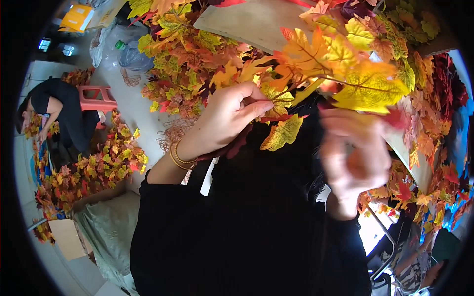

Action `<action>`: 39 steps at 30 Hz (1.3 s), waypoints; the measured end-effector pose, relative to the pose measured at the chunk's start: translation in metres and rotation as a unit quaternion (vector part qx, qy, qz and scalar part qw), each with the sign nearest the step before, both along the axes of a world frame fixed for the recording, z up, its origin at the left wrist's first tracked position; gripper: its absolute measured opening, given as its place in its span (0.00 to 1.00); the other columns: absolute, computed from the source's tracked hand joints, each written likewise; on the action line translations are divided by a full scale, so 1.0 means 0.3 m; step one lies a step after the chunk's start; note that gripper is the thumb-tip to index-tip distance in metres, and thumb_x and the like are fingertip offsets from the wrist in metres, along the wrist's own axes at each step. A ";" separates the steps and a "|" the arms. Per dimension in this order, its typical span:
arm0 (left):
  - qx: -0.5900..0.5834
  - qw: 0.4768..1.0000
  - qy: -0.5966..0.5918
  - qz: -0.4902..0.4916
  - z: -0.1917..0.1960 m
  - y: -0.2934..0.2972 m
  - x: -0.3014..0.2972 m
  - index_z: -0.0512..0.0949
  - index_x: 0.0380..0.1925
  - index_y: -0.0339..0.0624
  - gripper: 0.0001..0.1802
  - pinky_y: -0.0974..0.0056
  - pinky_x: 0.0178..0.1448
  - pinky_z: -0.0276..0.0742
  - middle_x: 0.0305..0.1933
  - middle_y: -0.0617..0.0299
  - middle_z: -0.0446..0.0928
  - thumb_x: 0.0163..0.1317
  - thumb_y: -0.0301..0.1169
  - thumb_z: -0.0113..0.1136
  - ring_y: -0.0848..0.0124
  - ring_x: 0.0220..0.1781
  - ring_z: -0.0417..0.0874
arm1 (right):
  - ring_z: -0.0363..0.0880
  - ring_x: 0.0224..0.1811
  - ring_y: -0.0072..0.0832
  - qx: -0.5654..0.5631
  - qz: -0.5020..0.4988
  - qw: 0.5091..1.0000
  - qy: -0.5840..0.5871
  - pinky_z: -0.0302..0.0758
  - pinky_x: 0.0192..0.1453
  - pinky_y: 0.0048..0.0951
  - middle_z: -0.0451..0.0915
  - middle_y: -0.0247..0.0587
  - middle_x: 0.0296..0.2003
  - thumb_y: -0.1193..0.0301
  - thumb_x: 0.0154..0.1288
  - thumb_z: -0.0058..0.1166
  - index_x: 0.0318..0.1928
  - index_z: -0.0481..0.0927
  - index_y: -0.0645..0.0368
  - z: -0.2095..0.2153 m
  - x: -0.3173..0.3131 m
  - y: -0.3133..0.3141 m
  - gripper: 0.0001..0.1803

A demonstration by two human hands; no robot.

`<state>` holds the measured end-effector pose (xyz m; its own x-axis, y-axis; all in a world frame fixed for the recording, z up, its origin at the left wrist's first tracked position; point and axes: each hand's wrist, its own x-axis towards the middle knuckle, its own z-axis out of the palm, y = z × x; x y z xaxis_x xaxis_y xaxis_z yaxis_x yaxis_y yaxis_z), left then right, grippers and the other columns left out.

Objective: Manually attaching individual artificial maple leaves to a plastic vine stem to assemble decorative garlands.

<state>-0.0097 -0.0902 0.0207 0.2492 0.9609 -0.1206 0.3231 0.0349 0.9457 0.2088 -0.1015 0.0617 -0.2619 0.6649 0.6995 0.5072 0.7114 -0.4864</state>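
Worktop (pixel 237 22): beyond our hands.
Sprig (pixel 306 52): before us, stretching rightward from our left fingers (pixel 256 109).
Left hand (pixel 224 116): fingers pinching the sprig.
Right hand (pixel 353 153): blurred, just below a yellow leaf (pixel 373 91); we cannot tell whether its fingers hold anything.

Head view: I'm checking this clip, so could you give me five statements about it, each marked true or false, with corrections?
1. The left hand has its thumb and finger on a spray of artificial leaves. True.
2. The gold-coloured bracelets are on the right arm. False: they are on the left.
3. The right hand is blurred. True.
4. The plastic stool is dark blue. False: it is pinkish red.
5. The co-worker at picture left stands upright. False: that person is bent forward, near a heap of coloured leaves.
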 end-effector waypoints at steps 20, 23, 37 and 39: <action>-0.125 0.898 -0.365 -0.212 0.023 0.037 -0.071 0.72 0.21 0.38 0.12 0.75 0.25 0.59 0.20 0.65 0.71 0.60 0.33 0.53 0.80 0.21 0.67 | 0.72 0.30 0.22 -0.496 0.377 0.756 0.201 0.69 0.36 0.22 0.75 0.34 0.27 0.70 0.64 0.48 0.28 0.74 0.64 -0.111 -0.115 0.112 0.10; -0.040 0.857 -0.492 -0.148 -0.046 0.055 -0.078 0.68 0.20 0.40 0.16 0.71 0.24 0.56 0.17 0.65 0.66 0.62 0.38 0.50 0.76 0.19 0.62 | 0.64 0.22 0.27 -0.383 0.490 0.631 0.463 0.63 0.33 0.27 0.70 0.35 0.19 0.64 0.63 0.42 0.20 0.70 0.59 -0.109 -0.109 0.133 0.17; 0.033 0.941 -0.315 0.124 -0.072 0.012 -0.168 0.68 0.25 0.38 0.16 0.70 0.22 0.59 0.10 0.65 0.60 0.65 0.39 0.47 0.73 0.14 0.64 | 0.80 0.33 0.26 -0.015 -0.488 0.863 -0.134 0.74 0.37 0.24 0.81 0.41 0.37 0.63 0.54 0.59 0.46 0.78 0.59 0.241 0.451 0.713 0.20; 0.011 0.938 -0.321 0.133 -0.078 0.018 -0.169 0.70 0.25 0.36 0.16 0.71 0.19 0.57 0.09 0.67 0.58 0.65 0.38 0.48 0.74 0.12 0.62 | 0.80 0.35 0.30 0.062 -0.374 0.919 -0.107 0.74 0.40 0.26 0.80 0.40 0.38 0.64 0.56 0.56 0.44 0.79 0.57 0.217 0.382 0.756 0.16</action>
<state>-0.0604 -0.0848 -0.0029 0.0150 0.9999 -0.0065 -0.3301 0.0111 0.9439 0.3233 0.1255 0.1266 0.0951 0.6337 0.7677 0.9519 0.1678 -0.2565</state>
